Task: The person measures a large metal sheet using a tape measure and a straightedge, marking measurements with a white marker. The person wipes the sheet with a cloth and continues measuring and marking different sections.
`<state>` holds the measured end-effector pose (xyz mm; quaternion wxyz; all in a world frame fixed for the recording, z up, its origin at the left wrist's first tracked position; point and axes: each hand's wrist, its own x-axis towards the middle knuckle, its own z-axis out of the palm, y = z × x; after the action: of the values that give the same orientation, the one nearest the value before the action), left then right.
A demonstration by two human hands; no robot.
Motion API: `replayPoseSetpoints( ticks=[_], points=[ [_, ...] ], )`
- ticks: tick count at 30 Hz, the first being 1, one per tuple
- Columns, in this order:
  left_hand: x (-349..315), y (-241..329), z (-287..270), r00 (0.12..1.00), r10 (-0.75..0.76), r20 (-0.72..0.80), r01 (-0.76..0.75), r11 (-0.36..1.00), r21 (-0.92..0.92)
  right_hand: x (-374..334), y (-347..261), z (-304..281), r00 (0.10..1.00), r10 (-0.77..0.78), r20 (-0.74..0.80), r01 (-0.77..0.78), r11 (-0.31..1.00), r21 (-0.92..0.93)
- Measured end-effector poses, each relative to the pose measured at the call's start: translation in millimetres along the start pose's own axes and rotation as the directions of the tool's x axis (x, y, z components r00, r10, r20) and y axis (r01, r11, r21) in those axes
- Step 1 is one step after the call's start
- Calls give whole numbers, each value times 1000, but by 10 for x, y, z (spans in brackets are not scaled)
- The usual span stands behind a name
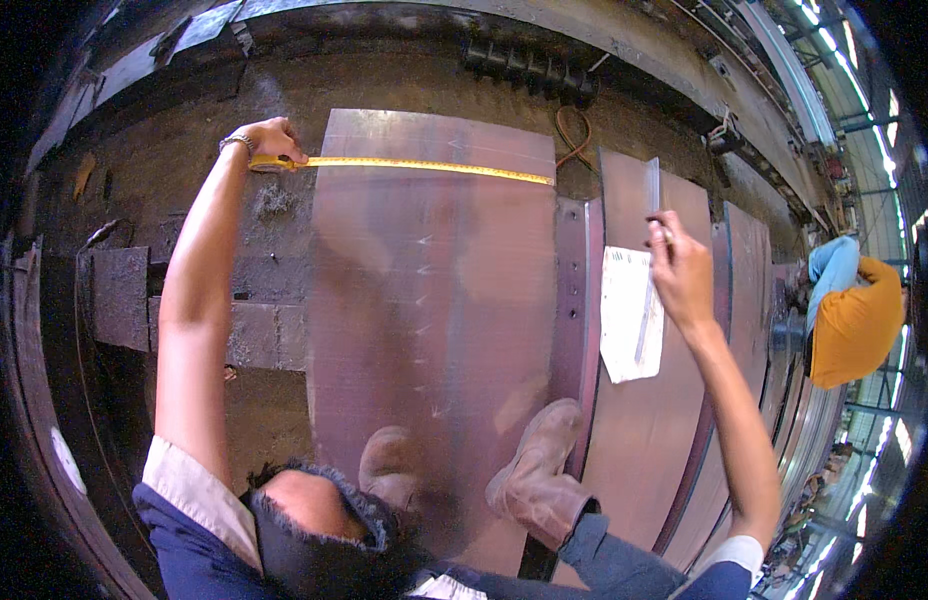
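My left hand (pixel 271 142) is closed around a tape measure at the left side of a broad steel plate (pixel 384 300). The yellow tape blade (pixel 434 167) lies across the plate's far part and reaches its right edge. Small pale marks run in a line down the plate's middle. Over a second plate on the right, my right hand (pixel 681 270) has its fingers closed on a long, thin grey metal strip (pixel 653 185). Beneath that hand, a white sheet of paper (pixel 624 310) rests on the plate, partly behind the strip.
My boots (pixel 544 450) stand on the broad plate. More steel plates (pixel 746 260) lie to the right. A dark ribbed piece (pixel 529 70) and a looped cable (pixel 576 135) are beyond the far edge. A person in an orange top (pixel 859 325) is bent over at far right.
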<state>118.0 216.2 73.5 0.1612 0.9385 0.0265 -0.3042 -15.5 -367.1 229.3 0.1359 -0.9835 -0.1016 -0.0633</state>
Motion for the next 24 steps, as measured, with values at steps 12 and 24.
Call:
replayPoseSetpoints(
  ticks=[12, 24],
  points=[
    [374, 137, 14, 999, 0, -53, -3, 998, -56, 1269, 633, 2203, 968, 218, -122, -208, 974, 92],
    [531, 200, -98, 992, 0, -128, 16, 992, 126, 1506, 741, 2591, 909, 415, -25, -400, 888, 226]
  ],
)
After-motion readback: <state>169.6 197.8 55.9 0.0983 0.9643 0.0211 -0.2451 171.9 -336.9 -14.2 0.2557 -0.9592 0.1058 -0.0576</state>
